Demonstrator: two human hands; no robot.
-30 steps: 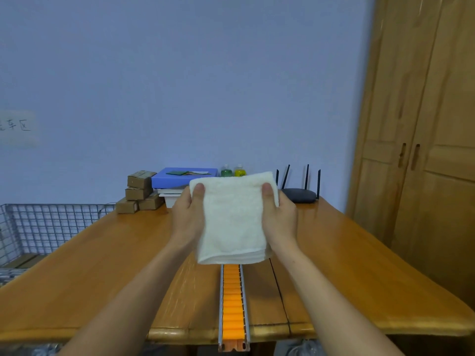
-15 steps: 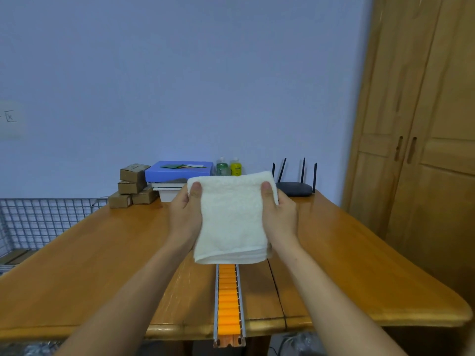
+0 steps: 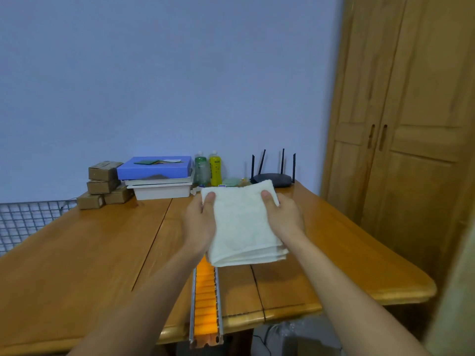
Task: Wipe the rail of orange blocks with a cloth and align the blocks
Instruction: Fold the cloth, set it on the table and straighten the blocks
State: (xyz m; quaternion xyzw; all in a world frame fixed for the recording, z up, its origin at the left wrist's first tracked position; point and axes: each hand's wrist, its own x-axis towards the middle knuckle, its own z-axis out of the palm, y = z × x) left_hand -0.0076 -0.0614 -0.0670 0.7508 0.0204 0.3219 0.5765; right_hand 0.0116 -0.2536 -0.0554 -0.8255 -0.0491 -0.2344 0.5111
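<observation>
We've got a white terry cloth [image 3: 243, 224], folded thick into a soft rectangle with its layered edges facing us, held over the middle of the wooden table [image 3: 77, 265]. Our left hand [image 3: 199, 222] grips its left side and our right hand [image 3: 285, 218] its right. Each thumb presses flat on top, and the fingers are tucked underneath out of sight. Below runs the rail [image 3: 191, 304], a narrow grey metal channel packed with glossy orange blocks [image 3: 204, 299] in one ribbed row. It juts past the near edge, and the cloth hides its far part. Along the far edge are brown cardboard boxes [image 3: 102, 185] stacked at the left, a flat blue box [image 3: 154, 168] on white trays, two plastic bottles [image 3: 215, 168] and a dark router [image 3: 273, 179] with four aerials. A wire basket [image 3: 23, 219] sits off the left edge, a wooden wardrobe [image 3: 411, 150] off the right.
</observation>
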